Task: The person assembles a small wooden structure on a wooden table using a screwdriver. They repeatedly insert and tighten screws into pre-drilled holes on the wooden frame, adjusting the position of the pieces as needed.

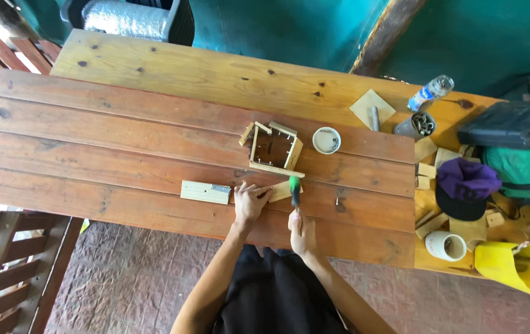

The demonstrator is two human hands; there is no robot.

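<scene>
My left hand (250, 201) rests flat on the wooden table (123, 142), its fingertips pressing a small light wood block (281, 191). My right hand (302, 231) grips a screwdriver with a green and black handle (294, 188), its tip pointing down at that block. Just beyond stands a small open wooden box frame (272, 149) with nails or screws sticking out. A light wood piece with a metal hinge (205, 192) lies left of my left hand.
A white round lid (326, 140) sits right of the frame. On the right lie a purple cap (463, 188), wood scraps (429, 226), a white cup (445, 245), a yellow object (518, 267), a plastic bottle (430, 93), a grey container (416, 126), a dark case (509, 124) and a green bag (521, 167).
</scene>
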